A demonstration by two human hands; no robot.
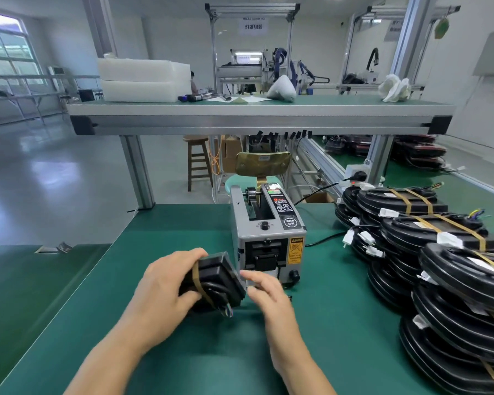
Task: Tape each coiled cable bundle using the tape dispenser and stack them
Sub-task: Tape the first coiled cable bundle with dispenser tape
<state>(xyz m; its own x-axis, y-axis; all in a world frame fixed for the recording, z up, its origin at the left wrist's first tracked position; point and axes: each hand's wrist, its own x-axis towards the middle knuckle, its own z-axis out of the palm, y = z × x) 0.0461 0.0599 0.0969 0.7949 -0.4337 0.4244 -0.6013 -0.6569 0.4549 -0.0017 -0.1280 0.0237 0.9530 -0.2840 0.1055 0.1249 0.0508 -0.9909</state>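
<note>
Coiled cable bundle sits in my left hand, lifted a little off the green mat. The fingers are curled over its top edge and the thumb is tucked under its near side. It is just to the left of my right hand and just in front of the tape dispenser.

I judge it to be light enough for one hand but springy. The black loops will want to fan out wherever nothing binds them, so I would hold across the flat faces and squeeze the turns together, not grasp one strand. The jacket looks smooth and slightly glossy, so it may slide under a loose grip. Short loose wire ends poke out at the lower corner nearest me, and I would keep my fingers off those.

The bundle is a squat, roughly square black pack, tilted toward me, with one tan tape band wrapped round its left part beside my left fingers.

My right hand hovers between the bundle and the dispenser's outlet, fingers loosely extended and blurred. I cannot tell whether it pinches a strip of tape. Further right of that hand lies a stack of taped bundles.
</note>
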